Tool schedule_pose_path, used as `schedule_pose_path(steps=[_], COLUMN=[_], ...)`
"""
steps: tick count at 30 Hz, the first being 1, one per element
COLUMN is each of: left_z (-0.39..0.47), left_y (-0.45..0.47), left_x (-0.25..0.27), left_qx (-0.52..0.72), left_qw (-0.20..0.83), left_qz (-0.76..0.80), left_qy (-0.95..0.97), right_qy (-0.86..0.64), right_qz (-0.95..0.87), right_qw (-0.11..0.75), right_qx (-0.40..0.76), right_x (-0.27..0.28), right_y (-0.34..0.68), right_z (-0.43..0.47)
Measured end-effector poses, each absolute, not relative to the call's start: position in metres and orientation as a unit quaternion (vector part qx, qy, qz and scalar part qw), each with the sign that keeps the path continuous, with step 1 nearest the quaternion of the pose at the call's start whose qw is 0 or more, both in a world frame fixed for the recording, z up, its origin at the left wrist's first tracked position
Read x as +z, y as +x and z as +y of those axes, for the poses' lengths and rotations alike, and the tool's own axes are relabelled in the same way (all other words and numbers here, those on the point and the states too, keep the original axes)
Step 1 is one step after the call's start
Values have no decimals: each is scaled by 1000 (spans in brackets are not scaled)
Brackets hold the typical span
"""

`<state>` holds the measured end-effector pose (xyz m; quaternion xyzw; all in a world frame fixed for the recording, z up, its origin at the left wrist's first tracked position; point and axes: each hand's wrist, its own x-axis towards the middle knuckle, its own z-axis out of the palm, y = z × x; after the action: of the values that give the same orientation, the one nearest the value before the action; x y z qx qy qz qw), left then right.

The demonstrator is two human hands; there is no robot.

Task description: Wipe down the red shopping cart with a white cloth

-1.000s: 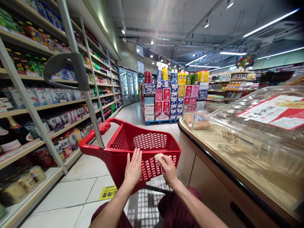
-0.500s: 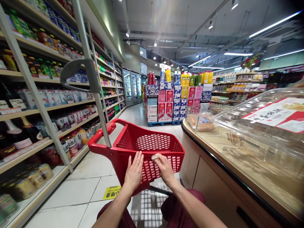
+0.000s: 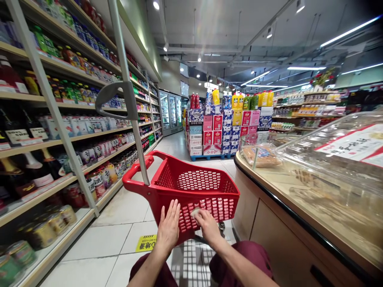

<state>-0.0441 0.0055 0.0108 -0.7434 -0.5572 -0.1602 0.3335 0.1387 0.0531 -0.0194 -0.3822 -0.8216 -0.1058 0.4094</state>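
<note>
A red plastic shopping basket cart (image 3: 163, 199) with a perforated side stands right in front of me. My left hand (image 3: 168, 225) lies flat against its near side wall, fingers stretched and close together. Just to the right, my right hand (image 3: 209, 227) pinches a small pale, whitish-green piece (image 3: 195, 212) at the perforated panel; whether it is a cloth or a sponge I cannot make out. A grey handle (image 3: 118, 100) on a metal pole (image 3: 136, 139) rises from the cart's left end. The cart's inside looks bare where it shows.
Shelves of drinks (image 3: 74, 135) line the left side. A wooden counter (image 3: 254, 211) with clear covers (image 3: 329, 139) runs close on the right. Stacked boxes (image 3: 213, 135) with bottles on top stand ahead. A yellow sign (image 3: 145, 243) is stuck on the tiled floor.
My right hand has moved down the perforated side with the pale piece. My left hand stays flat on the cart. The whole view has shifted slightly, so things appear farther right.
</note>
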Motion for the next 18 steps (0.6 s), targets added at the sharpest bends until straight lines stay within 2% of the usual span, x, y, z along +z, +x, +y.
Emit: schedule_pose_path(steps=[4, 9, 15, 18], left_z=[4, 0, -4, -9], left_y=[-49, -62, -88, -98], left_x=[16, 25, 38, 40], left_qx=[-188, -205, -237, -242], left_qw=[320, 319, 322, 323], left_qz=[-577, -587, -617, -625], left_qy=[-727, -715, -678, -668], right_qy=[-361, -352, -342, -341], right_qz=[-791, -828, -791, -821], right_qw=[478, 420, 493, 442], right_qx=[-125, -119, -118, -121], right_x=[5, 5, 32, 32], right_y=[123, 107, 85, 74], right_z=[59, 52, 53, 51])
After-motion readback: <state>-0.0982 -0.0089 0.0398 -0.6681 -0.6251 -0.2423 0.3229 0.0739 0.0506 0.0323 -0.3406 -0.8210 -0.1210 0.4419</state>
